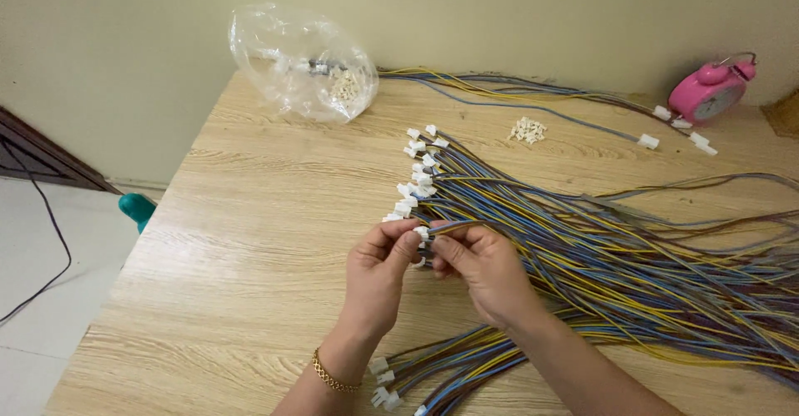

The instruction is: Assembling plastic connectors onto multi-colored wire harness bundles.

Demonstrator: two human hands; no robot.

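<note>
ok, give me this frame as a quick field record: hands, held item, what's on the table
left hand: pinches a white connector
right hand: grips the wire behind that connector
wire bundle: blue, yellow, brown; connector ends fanned above the hands
loose connectors: small pile, far side
plastic bag: clear, by the wall
alarm clock: pink, far right
table: light wood
</note>
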